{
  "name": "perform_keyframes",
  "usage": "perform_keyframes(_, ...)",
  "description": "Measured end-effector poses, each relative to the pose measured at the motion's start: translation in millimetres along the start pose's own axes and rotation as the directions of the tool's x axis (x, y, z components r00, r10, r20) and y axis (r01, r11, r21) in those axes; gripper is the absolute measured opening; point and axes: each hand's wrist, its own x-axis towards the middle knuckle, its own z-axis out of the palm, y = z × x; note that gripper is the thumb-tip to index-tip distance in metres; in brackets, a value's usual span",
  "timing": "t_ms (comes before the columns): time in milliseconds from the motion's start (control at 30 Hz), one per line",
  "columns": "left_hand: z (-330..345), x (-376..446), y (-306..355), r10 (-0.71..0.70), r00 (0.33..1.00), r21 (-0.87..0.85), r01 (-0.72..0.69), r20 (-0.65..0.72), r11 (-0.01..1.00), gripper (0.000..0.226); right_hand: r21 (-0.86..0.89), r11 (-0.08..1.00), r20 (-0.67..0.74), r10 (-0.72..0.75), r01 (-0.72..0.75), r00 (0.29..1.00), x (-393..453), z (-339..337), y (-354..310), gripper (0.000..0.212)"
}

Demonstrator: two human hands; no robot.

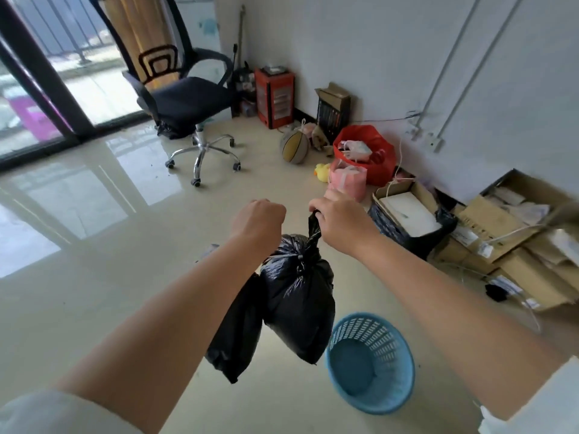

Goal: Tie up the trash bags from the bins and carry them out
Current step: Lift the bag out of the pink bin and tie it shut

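Over the blue bin [371,361], the right hand [340,222] pinches the knotted black bag's [299,296] tail, the left hand [258,219] fisted on a second bag [235,336]; pull both tails apart firmly.

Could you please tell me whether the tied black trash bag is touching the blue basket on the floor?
Apart. In the head view the tied black trash bag hangs from the right hand, its bottom beside and above the blue basket's rim, with bare floor visible between them.

I see a glossy floor [109,277] carrying a blue basket [371,363], an office chair [188,101], a ball [294,146] (beside a red heater [274,97]) and cardboard boxes [501,239]
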Motion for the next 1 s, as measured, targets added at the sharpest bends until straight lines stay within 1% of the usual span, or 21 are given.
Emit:
perform_keyframes(67,-27,-1,32,0.066,0.998,0.059,-0.066,0.016,0.996,0.023,-0.043,0.999,-0.040,0.007,-0.009,0.999,-15,-41,9,0.033)
perform_keyframes(133,-46,0,67,0.139,0.989,0.083,-0.142,0.041,0.986,0.021,-0.080,0.995,-0.084,0.045,-0.052,0.995,-35,-77,25,0.034)
perform_keyframes(200,-54,3,90,0.201,0.978,0.122,-0.206,0.052,0.971,0.020,-0.094,0.992,-0.104,0.080,-0.090,0.991,-50,-98,38,0.035)
perform_keyframes(300,-60,8,142,0.330,0.942,0.183,-0.336,0.064,0.924,0.025,-0.121,0.964,-0.114,0.222,-0.235,0.968,-85,-132,66,0.037)
perform_keyframes(333,-61,9,160,0.384,0.920,0.185,-0.392,0.079,0.901,0.027,-0.136,0.948,-0.115,0.274,-0.288,0.955,-97,-141,75,0.035)
perform_keyframes(400,-59,5,200,0.505,0.854,0.180,-0.520,0.126,0.835,0.029,-0.127,0.900,-0.124,0.402,-0.416,0.907,-126,-158,89,0.033)
perform_keyframes(433,-56,-1,219,0.561,0.813,0.173,-0.582,0.155,0.795,0.028,-0.118,0.867,-0.134,0.470,-0.485,0.873,-143,-164,94,0.031)
perform_keyframes(500,-47,-13,258,0.669,0.712,0.161,-0.701,0.214,0.694,0.027,-0.103,0.775,-0.177,0.602,-0.623,0.778,-181,-174,105,0.027)
perform_keyframes(600,-33,-41,315,0.795,0.535,0.136,-0.844,0.285,0.519,0.030,-0.077,0.598,-0.246,0.764,-0.798,0.596,-248,-187,110,0.027)
perform_keyframes(667,-28,-66,350,0.863,0.415,0.113,-0.910,0.289,0.400,0.031,-0.078,0.477,-0.297,0.827,-0.875,0.477,-294,-196,106,0.028)
perform_keyframes(767,-25,-116,396,0.947,0.216,0.081,-0.976,0.240,0.202,0.032,-0.056,0.287,-0.398,0.872,-0.956,0.285,-365,-208,88,0.029)
perform_keyframes(833,-24,-158,422,0.972,0.100,0.039,-0.995,0.211,0.094,0.029,-0.022,0.169,-0.454,0.876,-0.985,0.161,-413,-212,70,0.027)
perform_keyframes(933,-18,-232,456,0.982,-0.093,0.005,-0.995,0.161,-0.096,0.026,-0.013,-0.012,-0.535,0.845,-1.000,-0.003,-486,-215,37,0.029)
perform_keyframes(1000,-13,-287,473,0.969,-0.206,-0.001,-0.978,0.137,-0.208,0.024,-0.001,-0.127,-0.567,0.817,-0.992,-0.104,-537,-213,11,0.028)
